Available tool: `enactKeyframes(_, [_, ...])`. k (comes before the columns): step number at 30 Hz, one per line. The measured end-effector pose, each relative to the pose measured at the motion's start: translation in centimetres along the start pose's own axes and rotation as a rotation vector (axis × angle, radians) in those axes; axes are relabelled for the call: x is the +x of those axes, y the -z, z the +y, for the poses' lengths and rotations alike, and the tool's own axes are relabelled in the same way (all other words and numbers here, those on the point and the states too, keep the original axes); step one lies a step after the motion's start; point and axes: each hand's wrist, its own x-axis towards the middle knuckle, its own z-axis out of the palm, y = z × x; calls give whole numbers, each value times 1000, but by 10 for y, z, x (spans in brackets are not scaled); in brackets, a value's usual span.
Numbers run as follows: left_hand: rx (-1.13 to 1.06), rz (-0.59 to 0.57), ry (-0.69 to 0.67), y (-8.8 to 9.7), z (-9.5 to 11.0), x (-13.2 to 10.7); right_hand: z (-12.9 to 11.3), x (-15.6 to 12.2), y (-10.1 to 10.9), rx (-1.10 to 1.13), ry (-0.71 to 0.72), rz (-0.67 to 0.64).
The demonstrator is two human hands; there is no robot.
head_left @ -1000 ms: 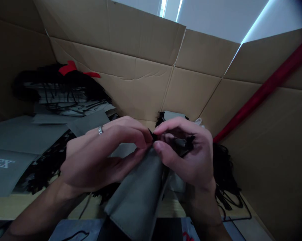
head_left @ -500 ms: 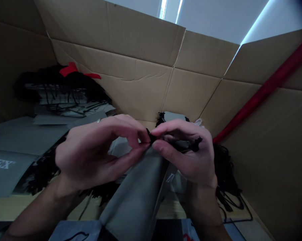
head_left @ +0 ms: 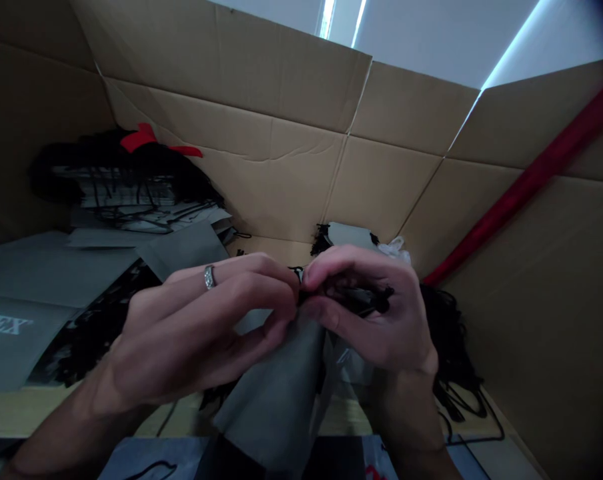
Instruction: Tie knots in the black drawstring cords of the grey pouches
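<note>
My left hand (head_left: 206,327), with a ring on one finger, and my right hand (head_left: 371,313) meet at the centre, both pinching the top edge of a grey paper bag (head_left: 276,400) that hangs down between them. A black cord (head_left: 361,297) runs through my right fingers along that edge. The fingertips of the two hands touch each other at the cord's end.
Brown cardboard walls (head_left: 281,100) enclose the space. Flat grey bags (head_left: 36,280) lie at the left, with a stack of bags and black cords (head_left: 126,187) topped by a red strip behind. More black cords (head_left: 451,353) lie at the right. A red bar (head_left: 531,173) slants up the right wall.
My left hand has rolled so the ring shows on top and its fingers have closed tighter against the right fingertips. The bag has stayed between the hands.
</note>
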Motion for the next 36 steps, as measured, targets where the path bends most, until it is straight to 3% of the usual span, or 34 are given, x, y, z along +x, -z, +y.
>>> enactKeyframes(7, [-72, 105, 16, -8, -1, 8, 1, -1, 4, 44, -64, -76])
enactKeyframes(13, [-200, 275, 18, -15, -5, 12, -1, -1, -3, 114, -103, -30])
enactKeyframes(17, [-258, 240, 5, -13, -9, 13, -4, -2, -3, 43, -104, -14])
enactKeyframes(23, [-306, 43, -37, -3, -16, 15, -7, 1, -1, -142, 34, -45])
enactKeyframes(27, [-364, -30, -3, 0, -17, 17, -9, 2, -4, -165, -5, -78])
enactKeyframes(36, [-529, 61, -37, -11, -23, 18, -3, 6, -12, 15, -96, -6])
